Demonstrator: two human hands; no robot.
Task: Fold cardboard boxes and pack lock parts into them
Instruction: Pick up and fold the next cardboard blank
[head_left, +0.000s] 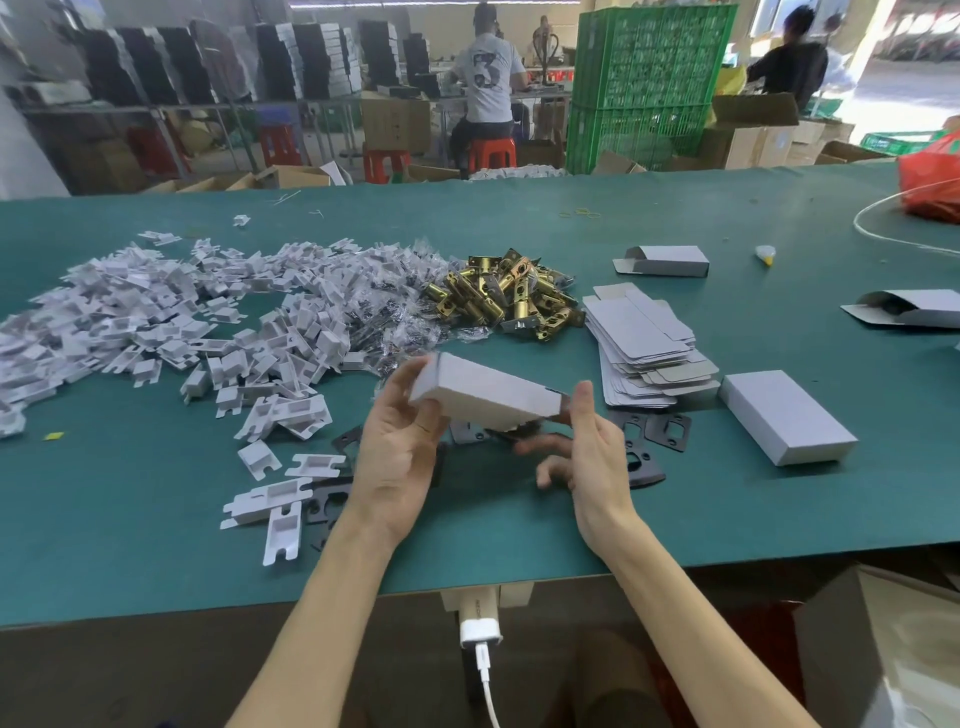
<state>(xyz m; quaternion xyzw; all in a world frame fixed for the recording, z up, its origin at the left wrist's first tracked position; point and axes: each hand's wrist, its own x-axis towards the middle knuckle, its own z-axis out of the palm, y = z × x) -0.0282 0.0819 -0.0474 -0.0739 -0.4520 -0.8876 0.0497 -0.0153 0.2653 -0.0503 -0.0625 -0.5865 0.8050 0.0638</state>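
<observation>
From the head camera, a grey cardboard box (488, 395) is held just above the green table (519, 545), tilted so that its left end sits higher than its right. The left hand (400, 447) grips that left end, palm up, with the thumb along the far side and the fingers curled under. The right hand (592, 452) is at the other end. Its thumb stands straight against the box's right end, while its fingers spread loosely below, blurred and not closed round anything.

Under the hands lie black metal plates (644, 441), flat on the table. Just right of the held box is a stack of flat box blanks (644, 353), and beside that a closed box (784, 415) lying flat. Two more boxes rest further off with their end flaps open – one behind the stack (665, 260), one near the right edge (909, 309).

Behind the hands is a heap of brass latches (509, 296). To its left are small clear bags of parts (395, 301), then a wide scatter of white plastic inserts (182, 322) reaching the table's left side.
</observation>
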